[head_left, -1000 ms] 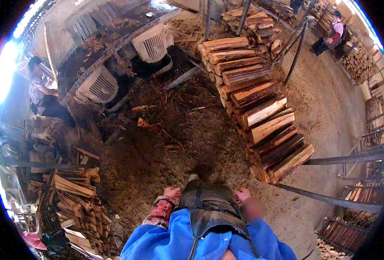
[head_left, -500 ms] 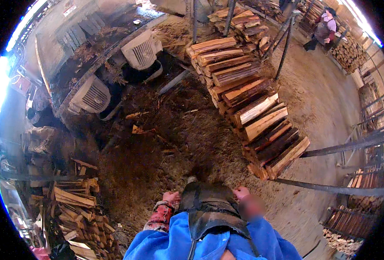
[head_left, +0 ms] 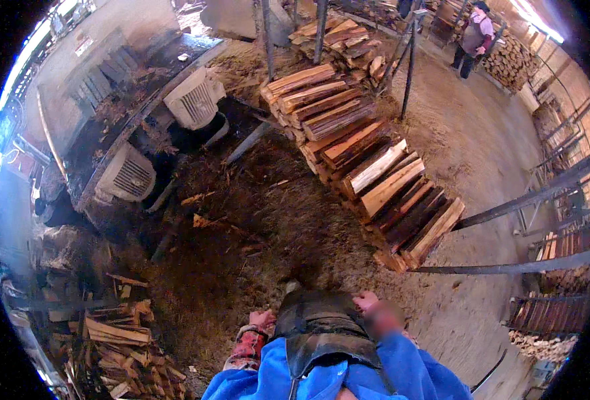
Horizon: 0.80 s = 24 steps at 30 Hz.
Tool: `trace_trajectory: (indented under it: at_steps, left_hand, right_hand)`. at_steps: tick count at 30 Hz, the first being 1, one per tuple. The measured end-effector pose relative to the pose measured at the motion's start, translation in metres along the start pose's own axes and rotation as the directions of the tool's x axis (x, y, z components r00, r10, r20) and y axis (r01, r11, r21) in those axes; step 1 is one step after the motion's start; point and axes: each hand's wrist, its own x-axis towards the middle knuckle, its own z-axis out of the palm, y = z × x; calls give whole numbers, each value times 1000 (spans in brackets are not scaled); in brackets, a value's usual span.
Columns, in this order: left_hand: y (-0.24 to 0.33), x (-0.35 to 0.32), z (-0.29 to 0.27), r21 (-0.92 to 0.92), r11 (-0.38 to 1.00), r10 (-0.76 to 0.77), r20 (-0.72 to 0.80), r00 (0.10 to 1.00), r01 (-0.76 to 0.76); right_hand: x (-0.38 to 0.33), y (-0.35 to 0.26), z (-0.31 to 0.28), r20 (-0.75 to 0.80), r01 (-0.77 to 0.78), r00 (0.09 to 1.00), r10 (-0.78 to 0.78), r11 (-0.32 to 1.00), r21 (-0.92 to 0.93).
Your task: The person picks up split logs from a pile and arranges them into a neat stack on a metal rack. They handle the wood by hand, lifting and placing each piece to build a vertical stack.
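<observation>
Against the front of the body, a dark apron (head_left: pixel 325 312) spreads between the two hands, close by both. At its left edge is the left hand (head_left: pixel 262 321), fingers curled; at its right edge the right hand (head_left: pixel 365 301) sits in much the same way. Whether either pinches the apron's border or only rests beside it I cannot tell (the fingertips are too small to make out), though the matched positions suggest it may be held from both sides. The apron presumably lies over the blue garment (head_left: pixel 418 367) to spare it from bark and splinters.

Ahead of the right hand, a little to its right, begins a long stack of split wood (head_left: pixel 348 143), its pieces laid side by side across the row, likely so that it stays steady. Left of the left hand, a rougher pile of split wood (head_left: pixel 125 333) lies at mixed angles, as if tossed down rather than set.

Farther out, ahead and left of both hands, stand two pale slatted objects (chair backs, perhaps). Farthest off, ahead and well right of the right hand, a co-worker (head_left: pixel 474 40) stands beside stacked logs (head_left: pixel 510 61), their ends facing outward, probably for tidy packing.
</observation>
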Motion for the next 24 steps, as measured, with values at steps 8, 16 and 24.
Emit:
trace_trajectory:
  at_steps: [8,16,24]
  left_hand:
    - [-11,21,-14,-168,978,-87,193,977,120]
    - [-5,19,3,22,988,-154,9,988,154]
    - [9,-4,19,8,998,-70,83,994,70]
  right_hand:
    - [-11,1,3,-25,67,997,-71,988,-136]
    - [-31,-5,-11,-26,128,991,-135,976,-178]
    - [-31,-1,-18,24,149,989,-148,982,-114]
